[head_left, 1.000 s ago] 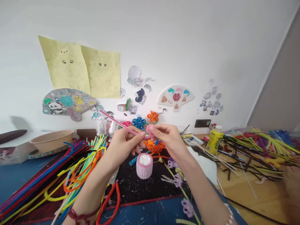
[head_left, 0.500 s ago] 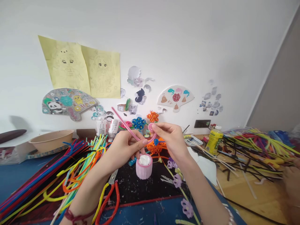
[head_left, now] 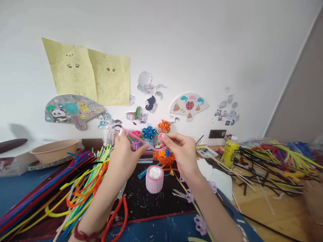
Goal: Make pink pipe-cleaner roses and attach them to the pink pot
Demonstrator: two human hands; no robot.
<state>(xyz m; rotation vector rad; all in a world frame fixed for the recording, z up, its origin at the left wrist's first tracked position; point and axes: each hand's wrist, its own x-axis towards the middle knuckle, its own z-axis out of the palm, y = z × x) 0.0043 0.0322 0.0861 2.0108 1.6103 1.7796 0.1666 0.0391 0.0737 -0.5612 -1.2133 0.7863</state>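
While the pink pipe cleaner (head_left: 143, 142) hangs in the air between both hands, above the back of the black mat (head_left: 151, 201), the weak spot looks to be the small coil (head_left: 161, 137) at its right end. The right hand (head_left: 180, 149) has thumb and forefinger closed tight on that coil, the other fingers loosely bent. The left hand (head_left: 123, 154) is curled shut around the straight run, whose free tip pokes out up and left, though blur hides exactly which fingers pinch. If the right pinch slackens, the coil could spring open. A hard pull from the left could kink the wire or drag the coil out of shape. A dropped elbow could also tip the pink cup (head_left: 154, 179) standing just below the hands, or catch the red-handled pliers (head_left: 121, 211) beside the left forearm. The table is crowded: a blue cover (head_left: 20, 188), a heap of coloured pipe cleaners (head_left: 75, 181) at left, purple flowers (head_left: 200, 224) near the right forearm, a yellow bottle (head_left: 230, 151) and bare wood (head_left: 277, 208) at right, where another person's hand (head_left: 313, 195) shows at the edge. Behind is a white wall with yellow drawings (head_left: 88, 75) and paper cut-outs
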